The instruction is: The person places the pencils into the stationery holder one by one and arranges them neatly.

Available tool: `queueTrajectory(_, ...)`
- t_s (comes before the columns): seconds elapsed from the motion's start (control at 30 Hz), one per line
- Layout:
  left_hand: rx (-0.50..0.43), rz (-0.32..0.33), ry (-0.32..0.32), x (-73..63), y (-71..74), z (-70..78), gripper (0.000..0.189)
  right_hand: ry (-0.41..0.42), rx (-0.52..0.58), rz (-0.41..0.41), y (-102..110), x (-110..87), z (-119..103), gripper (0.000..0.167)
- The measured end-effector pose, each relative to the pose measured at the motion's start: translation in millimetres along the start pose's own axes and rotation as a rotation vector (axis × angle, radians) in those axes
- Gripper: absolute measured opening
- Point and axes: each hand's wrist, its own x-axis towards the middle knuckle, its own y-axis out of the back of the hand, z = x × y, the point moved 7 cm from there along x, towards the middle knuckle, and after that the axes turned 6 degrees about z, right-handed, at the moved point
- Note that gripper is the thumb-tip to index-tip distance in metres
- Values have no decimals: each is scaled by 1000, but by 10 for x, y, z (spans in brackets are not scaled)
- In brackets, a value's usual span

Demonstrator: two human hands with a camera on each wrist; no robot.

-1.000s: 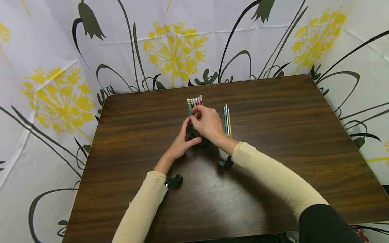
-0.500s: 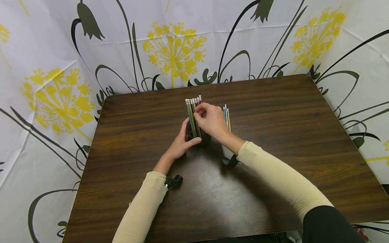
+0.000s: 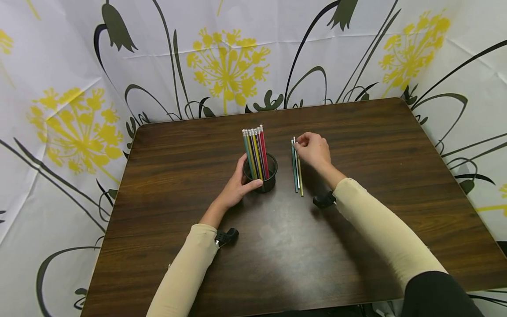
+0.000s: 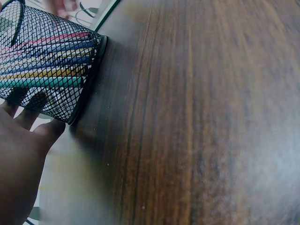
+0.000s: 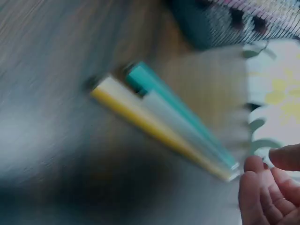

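Observation:
My left hand holds a black mesh pencil cup, its thumb and fingers around the left side. Several pencils stand in the cup with white erasers up, leaning left; a red one is rightmost. To the cup's right, a teal pencil, a white or silver one and a yellow pencil lie side by side on the table. My right hand hovers by their far eraser ends, fingers loosely bent. In the right wrist view, a small gap shows between those ends and the fingertips.
The brown wood-grain table has its far edge against a white curtain with yellow and dark green plant prints. A black wrist camera sits on the left wrist and another wrist camera on the right.
My right hand has left the pencils in the cup and moved right to the pencils lying on the table. The left hand stays on the cup.

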Motion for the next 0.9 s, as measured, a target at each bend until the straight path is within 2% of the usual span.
queueTrajectory(0.13,0,-2,-7,-3,-2,-2,87,-118,-9,-142,-101,-6,281,20)
queueTrajectory(0.27,3,-3,-16,-3,1,7,87,-149,-11,-210,-157,-21,389,22)
queueTrajectory(0.63,11,4,-15,-7,15,15,87,-143,-97,-263,-180,-35,372,19)
queueTrajectory(0.9,3,-4,-5,-4,6,12,88,-145,-240,-229,-122,-66,331,17)
